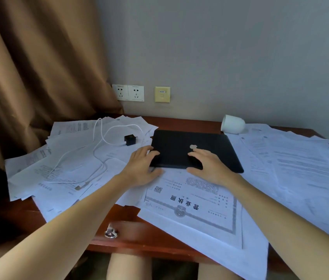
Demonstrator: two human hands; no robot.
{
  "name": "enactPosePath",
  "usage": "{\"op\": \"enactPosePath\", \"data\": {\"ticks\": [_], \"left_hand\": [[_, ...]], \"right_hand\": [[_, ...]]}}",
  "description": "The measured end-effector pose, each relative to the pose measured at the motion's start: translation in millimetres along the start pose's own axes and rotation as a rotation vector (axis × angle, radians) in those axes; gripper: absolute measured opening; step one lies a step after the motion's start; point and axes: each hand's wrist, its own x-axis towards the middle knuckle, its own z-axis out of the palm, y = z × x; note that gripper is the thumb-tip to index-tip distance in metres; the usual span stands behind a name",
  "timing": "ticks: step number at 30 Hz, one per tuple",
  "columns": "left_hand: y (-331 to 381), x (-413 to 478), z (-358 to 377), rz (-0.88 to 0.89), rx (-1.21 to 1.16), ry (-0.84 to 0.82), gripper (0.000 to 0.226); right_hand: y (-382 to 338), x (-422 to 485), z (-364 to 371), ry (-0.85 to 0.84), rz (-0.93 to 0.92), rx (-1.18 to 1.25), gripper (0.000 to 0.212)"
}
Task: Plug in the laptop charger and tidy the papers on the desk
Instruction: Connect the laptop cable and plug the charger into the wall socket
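viewing the desk through the head camera, i am recording the following. the laptop is lying closed and flat at the middle of the desk, on top of loose sheets. the left hand is grasping its near left corner, fingers bending over the lid and thumb lying along the near edge. the right hand is resting released on the lid, fingers spread and fairly straight, thumb lying against the near edge.

the charger brick is sitting on the sheets towards the far left corner, near the laptop's left side but apart from it, and well apart from the wall sockets above the far edge. its white cable is looping over the left papers towards the left edge. the right papers are overlapping in disorder across the right half. a bordered certificate is overhanging the near edge. a white cup is lying on its side at the far edge. a curtain is hanging beyond the left edge.
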Motion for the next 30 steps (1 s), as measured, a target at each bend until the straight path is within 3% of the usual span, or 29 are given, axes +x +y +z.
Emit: {"op": "enactPosePath", "data": {"ticks": [9,13,21,25,30], "left_hand": [[4.6,15.1,15.0,-0.095,-0.104,0.039,0.089],[3.9,17.4,14.3,-0.122,-0.247,0.083,0.096],[7.8,13.3,5.8,-0.168,-0.563,0.163,0.084],[-0.4,19.5,8.6,-0.260,-0.522,0.143,0.099],[-6.6,27.1,8.2,-0.230,-0.405,0.120,0.079]], "right_hand": [[23.3,5.5,11.1,0.100,-0.158,-0.393,0.068],[28.9,11.9,12.5,0.300,-0.298,-0.488,0.066],[25.0,24.9,-3.9,0.495,-0.366,-0.557,0.056],[25.2,30.4,-12.4,0.582,-0.368,-0.554,0.051],[25.5,37.5,-18.8,0.656,-0.353,-0.531,0.052]]}}
